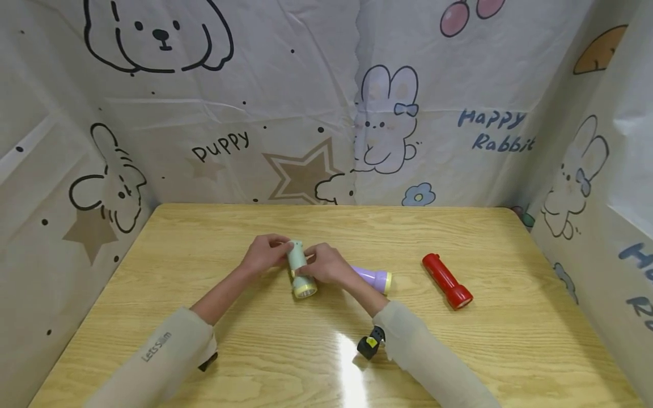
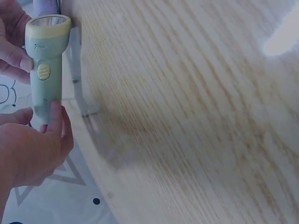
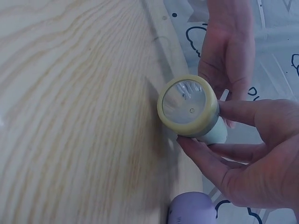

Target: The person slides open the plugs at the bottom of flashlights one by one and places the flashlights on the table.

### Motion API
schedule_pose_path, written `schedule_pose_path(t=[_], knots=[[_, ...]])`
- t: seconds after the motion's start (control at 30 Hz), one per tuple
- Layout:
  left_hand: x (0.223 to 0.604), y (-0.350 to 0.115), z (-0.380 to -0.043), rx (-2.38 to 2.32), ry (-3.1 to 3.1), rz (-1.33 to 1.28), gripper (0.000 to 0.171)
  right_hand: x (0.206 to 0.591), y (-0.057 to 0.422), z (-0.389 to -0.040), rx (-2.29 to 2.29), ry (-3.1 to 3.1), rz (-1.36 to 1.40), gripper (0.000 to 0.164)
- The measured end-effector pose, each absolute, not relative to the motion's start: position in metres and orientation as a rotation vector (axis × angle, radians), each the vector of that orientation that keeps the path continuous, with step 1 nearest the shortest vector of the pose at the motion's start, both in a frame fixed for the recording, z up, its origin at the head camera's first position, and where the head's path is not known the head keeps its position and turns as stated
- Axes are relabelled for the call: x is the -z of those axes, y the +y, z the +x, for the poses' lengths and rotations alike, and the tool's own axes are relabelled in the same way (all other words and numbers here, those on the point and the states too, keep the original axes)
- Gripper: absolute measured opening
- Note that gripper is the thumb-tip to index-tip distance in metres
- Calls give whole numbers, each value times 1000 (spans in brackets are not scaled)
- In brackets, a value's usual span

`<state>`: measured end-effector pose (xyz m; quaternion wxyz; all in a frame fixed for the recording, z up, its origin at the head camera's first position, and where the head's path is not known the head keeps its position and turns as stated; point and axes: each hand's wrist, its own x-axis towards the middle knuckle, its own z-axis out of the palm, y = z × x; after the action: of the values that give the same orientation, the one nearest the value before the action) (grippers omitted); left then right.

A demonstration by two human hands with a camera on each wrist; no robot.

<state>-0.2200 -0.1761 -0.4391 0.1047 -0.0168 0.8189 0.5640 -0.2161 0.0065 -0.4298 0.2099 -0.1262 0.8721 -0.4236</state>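
Observation:
A pale green flashlight [image 1: 297, 262] with a yellow rim is held between both hands over the middle of the table, its lens toward the near side. My left hand [image 1: 266, 253] grips the tail end between thumb and fingers. Near the head, my right hand [image 1: 327, 264] pinches it with thumb and fingers. The left wrist view shows the yellow slide switch [image 2: 44, 71] on its body. In the right wrist view the clear lens [image 3: 184, 101] faces the camera. Partly hidden behind my right hand lies a purple flashlight [image 1: 376, 279] with a yellow rim.
A red flashlight [image 1: 446, 281] lies on the right part of the wooden table [image 1: 245, 362]. Printed cloth [image 1: 285, 102] hangs as a wall behind the table and along both sides. A small black device [image 1: 371, 343] sits at the right wrist.

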Motion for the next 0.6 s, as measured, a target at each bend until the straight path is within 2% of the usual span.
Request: schedule_pose_path(t=[0.37, 0.6], knots=[[430, -171, -215, -1774, 2469, -83, 33, 423, 6, -214, 1258, 2433, -354, 42], [425, -167, -215, -1815, 2481, -62, 32, 418, 8, -212, 1298, 2466, -392, 46]])
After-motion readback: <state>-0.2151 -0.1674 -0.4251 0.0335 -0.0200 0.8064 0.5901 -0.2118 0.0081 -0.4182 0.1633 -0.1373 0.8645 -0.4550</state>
